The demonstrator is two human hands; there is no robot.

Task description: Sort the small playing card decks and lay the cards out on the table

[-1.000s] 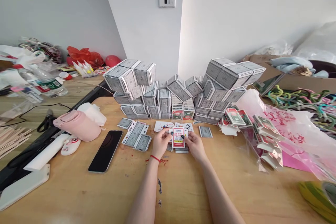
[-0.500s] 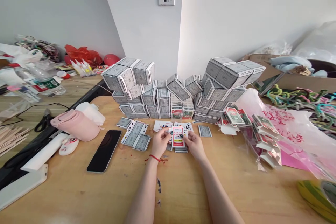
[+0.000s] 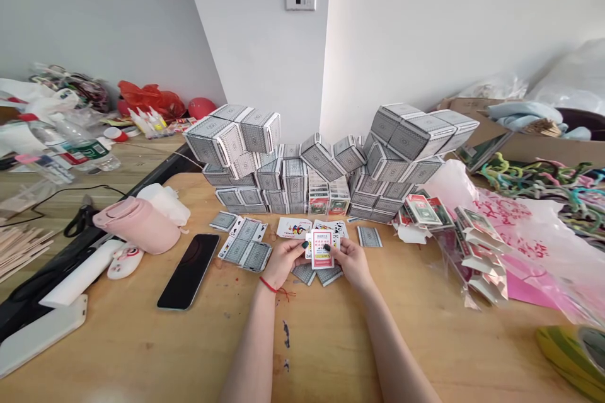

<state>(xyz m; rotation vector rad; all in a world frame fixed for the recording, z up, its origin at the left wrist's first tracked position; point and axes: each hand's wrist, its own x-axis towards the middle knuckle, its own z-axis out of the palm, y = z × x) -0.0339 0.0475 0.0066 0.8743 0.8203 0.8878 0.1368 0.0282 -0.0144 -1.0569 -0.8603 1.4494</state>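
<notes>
The left hand (image 3: 286,263) and right hand (image 3: 353,264) are pinching a playing-card pack (image 3: 322,249) in front of the stacked card boxes (image 3: 295,176); a slipping grip is risking a spill.

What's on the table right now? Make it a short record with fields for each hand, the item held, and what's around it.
Left hand: grips the left side of the red-and-white playing-card box; red string bracelet on wrist
Right hand: grips the box's right side
Under hands: face-down playing cards
Just beyond: face-up playing cards
Behind: stacked grey-patterned card boxes
Left side: black smartphone, pink flask
Right side: pink-printed plastic bag
</notes>
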